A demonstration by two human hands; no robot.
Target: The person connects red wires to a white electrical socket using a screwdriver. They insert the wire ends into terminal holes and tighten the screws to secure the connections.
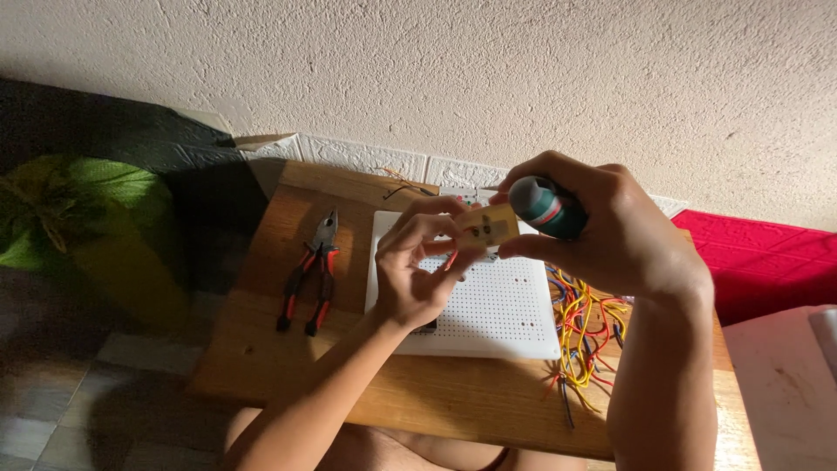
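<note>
My left hand [418,266] pinches a small yellow box-shaped part [490,224] by its left end, raised above a white perforated breadboard [497,305]. My right hand [610,231] grips a dark teal screwdriver handle [545,206] with a red band, its end turned toward the camera. The handle sits right behind the yellow part, and the thumb and fingers of that hand also touch the part's right end. The tool's tip is hidden behind the part.
Red-and-black pliers [311,270] lie on the small wooden table [288,366], left of the breadboard. Tangled red, yellow and blue jumper wires [584,327] spill off its right side. A green cushion [96,227] sits left, a red mat [767,253] right.
</note>
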